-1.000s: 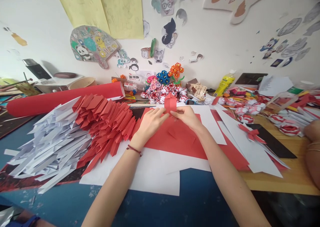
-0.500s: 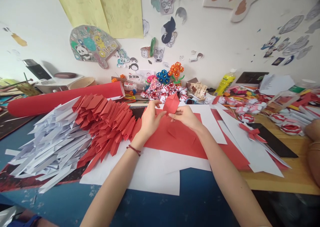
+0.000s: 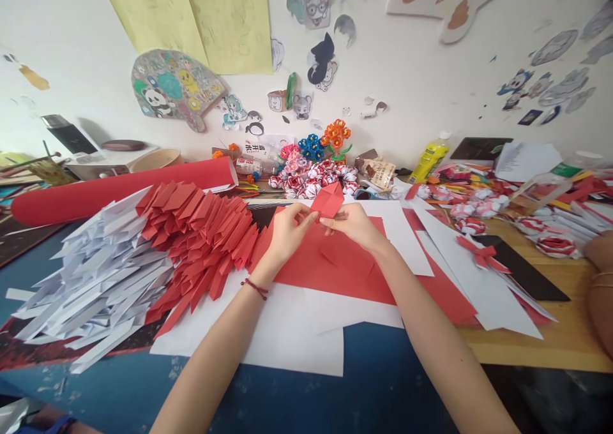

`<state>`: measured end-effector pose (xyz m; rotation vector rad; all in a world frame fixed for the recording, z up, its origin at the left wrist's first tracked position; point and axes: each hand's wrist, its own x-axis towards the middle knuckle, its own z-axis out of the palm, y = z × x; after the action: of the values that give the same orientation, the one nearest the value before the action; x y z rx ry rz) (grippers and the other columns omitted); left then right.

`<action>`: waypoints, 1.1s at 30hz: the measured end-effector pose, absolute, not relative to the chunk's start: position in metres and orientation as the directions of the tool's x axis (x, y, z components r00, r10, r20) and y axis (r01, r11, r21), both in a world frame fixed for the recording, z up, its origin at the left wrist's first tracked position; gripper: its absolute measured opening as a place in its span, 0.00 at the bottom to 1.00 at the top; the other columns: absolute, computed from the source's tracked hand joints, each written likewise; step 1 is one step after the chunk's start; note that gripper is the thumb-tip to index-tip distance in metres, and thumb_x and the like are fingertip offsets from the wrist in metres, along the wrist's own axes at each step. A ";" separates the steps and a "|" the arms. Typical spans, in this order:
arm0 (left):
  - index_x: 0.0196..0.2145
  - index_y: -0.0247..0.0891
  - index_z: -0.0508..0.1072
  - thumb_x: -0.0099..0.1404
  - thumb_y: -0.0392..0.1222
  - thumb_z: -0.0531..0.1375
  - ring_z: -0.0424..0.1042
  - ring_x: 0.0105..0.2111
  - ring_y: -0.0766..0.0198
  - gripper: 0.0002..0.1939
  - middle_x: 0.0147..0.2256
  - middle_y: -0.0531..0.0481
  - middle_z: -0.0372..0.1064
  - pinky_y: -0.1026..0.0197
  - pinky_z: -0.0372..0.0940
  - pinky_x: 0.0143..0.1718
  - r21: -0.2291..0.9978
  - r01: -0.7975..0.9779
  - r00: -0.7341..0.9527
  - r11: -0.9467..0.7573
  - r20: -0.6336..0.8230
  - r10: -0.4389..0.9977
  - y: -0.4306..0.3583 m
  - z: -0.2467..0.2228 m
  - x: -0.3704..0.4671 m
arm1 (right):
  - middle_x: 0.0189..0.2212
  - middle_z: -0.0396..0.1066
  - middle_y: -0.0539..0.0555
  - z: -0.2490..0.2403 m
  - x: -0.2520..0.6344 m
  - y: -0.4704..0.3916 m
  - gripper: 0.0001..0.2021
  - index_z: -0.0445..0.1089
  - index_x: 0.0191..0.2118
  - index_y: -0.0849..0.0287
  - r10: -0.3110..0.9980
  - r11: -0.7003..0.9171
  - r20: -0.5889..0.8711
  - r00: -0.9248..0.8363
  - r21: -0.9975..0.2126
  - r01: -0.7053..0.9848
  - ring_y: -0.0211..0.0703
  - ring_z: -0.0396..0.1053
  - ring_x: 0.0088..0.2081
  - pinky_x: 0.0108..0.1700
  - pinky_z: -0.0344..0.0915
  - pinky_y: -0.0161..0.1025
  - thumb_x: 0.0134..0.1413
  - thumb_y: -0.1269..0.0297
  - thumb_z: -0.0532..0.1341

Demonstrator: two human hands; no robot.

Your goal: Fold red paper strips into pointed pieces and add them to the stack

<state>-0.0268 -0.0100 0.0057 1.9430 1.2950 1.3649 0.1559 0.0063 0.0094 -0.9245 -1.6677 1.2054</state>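
Observation:
Between my two hands is a small folded piece of red paper (image 3: 328, 199), raised above the red sheets. My left hand (image 3: 291, 228) pinches its lower left corner with thumb and finger. At its lower right edge, my right hand (image 3: 353, 224) grips it, thumb in front. Beneath lie large red paper sheets (image 3: 311, 265) over white sheets (image 3: 297, 332). Left of my left hand, a heap of folded red paper strips (image 3: 205, 236) rests against a heap of folded white paper strips (image 3: 110, 274).
A red paper roll (image 3: 119, 188) lies behind the heaps. Red-and-white paper flowers (image 3: 316, 179) crowd the back, beside a yellow bottle (image 3: 430, 157). More paper flowers (image 3: 555, 245) lie to the right. Another person's arm (image 3: 601, 268) shows at the right edge.
My left fingers have closed in on the red paper's corner, where the forefinger was raised before. The red paper has tilted slightly. My view has shifted a little.

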 end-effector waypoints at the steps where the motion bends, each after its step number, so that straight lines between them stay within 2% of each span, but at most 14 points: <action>1: 0.29 0.37 0.73 0.64 0.47 0.59 0.65 0.27 0.67 0.11 0.28 0.52 0.72 0.65 0.57 0.31 0.764 0.447 0.077 -0.466 0.486 0.870 -0.010 0.006 -0.027 | 0.26 0.76 0.57 0.009 0.156 0.007 0.19 0.78 0.33 0.64 0.909 0.258 0.213 -0.358 -0.963 0.082 0.45 0.73 0.26 0.33 0.71 0.43 0.43 0.50 0.71; 6: 0.29 0.37 0.73 0.65 0.47 0.59 0.65 0.28 0.68 0.12 0.28 0.52 0.72 0.65 0.57 0.32 0.756 0.479 0.074 -0.447 0.472 0.878 -0.012 0.008 -0.027 | 0.28 0.76 0.57 0.009 0.157 0.007 0.20 0.78 0.34 0.64 0.909 0.269 0.225 -0.351 -0.960 0.081 0.44 0.73 0.27 0.32 0.72 0.42 0.46 0.50 0.69; 21: 0.28 0.37 0.73 0.65 0.46 0.59 0.63 0.27 0.68 0.12 0.27 0.53 0.71 0.65 0.56 0.31 0.738 0.490 0.088 -0.464 0.487 0.869 -0.012 0.007 -0.027 | 0.26 0.75 0.56 0.012 0.157 0.004 0.18 0.77 0.34 0.65 0.908 0.259 0.215 -0.359 -0.962 0.080 0.44 0.73 0.28 0.33 0.70 0.40 0.48 0.51 0.68; 33: 0.28 0.36 0.71 0.67 0.47 0.56 0.63 0.28 0.69 0.14 0.28 0.53 0.70 0.65 0.56 0.32 0.766 0.412 0.077 -0.494 0.511 0.856 -0.016 0.011 -0.027 | 0.29 0.76 0.57 0.012 0.156 0.004 0.17 0.77 0.34 0.64 0.902 0.267 0.240 -0.358 -0.963 0.026 0.44 0.72 0.29 0.34 0.70 0.41 0.48 0.53 0.69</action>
<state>-0.0266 -0.0155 0.0105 1.9374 1.2524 1.4009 0.1557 0.0040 0.0122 -0.8715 -1.6368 1.2218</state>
